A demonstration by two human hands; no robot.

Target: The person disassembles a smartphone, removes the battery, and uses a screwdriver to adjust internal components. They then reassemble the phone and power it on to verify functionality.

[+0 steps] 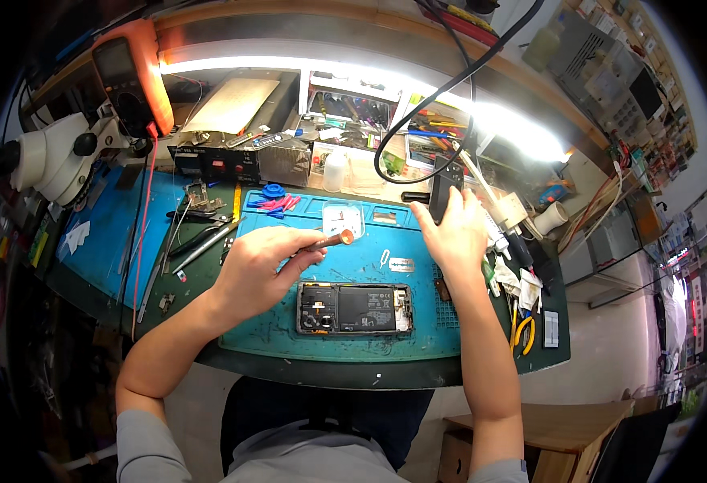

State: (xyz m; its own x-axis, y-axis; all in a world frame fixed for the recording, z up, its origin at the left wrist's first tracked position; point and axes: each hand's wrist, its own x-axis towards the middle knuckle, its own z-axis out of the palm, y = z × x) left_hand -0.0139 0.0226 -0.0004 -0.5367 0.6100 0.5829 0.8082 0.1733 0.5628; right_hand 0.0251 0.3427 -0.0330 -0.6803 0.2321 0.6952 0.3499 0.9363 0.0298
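My left hand (pixel 266 266) is closed on a small brown tool (pixel 327 241) with a round copper-orange end, held above the blue repair mat (pixel 265 338). My right hand (pixel 456 229) is raised at the back right, fingers on or just in front of a black device (pixel 443 185), whose grip is partly hidden. Below and between my hands an opened phone (pixel 354 309) lies flat, battery and internal boards showing. A SIM pin (pixel 385 258), a razor blade (pixel 401 265) and a small clear tray (pixel 342 216) lie on the mat.
A microscope (pixel 55 161) and orange multimeter (pixel 132 76) stand back left. Pink-handled picks (pixel 281 205) and metal tweezers (pixel 200 245) lie left; yellow-handled pliers (pixel 524 334) lie right. A looped black cable (pixel 381 153) hangs over the back, before shelves of tools.
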